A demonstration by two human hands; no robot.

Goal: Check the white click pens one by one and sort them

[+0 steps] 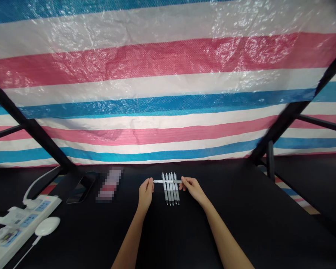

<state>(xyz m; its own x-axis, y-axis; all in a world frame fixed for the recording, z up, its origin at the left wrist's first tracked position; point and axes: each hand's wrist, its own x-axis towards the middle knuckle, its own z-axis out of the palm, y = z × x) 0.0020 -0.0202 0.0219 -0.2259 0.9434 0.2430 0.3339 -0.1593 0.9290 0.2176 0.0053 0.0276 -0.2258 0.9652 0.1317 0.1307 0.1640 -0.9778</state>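
Several white and grey pens (172,194) lie side by side on the black table (173,235), their tips toward me. Crosswise above their upper part is one more pen (167,181), held level by its two ends. My left hand (146,190) pinches its left end, and my right hand (190,186) pinches its right end. Whether this pen touches the row beneath it, I cannot tell.
A dark phone (82,187) lies at the left, beside a blurred pinkish item (110,185). Farther left are a white power strip (25,224) with plugs and a white round device (47,226) on a cable. Striped sheeting (156,86) and black frame bars stand behind.
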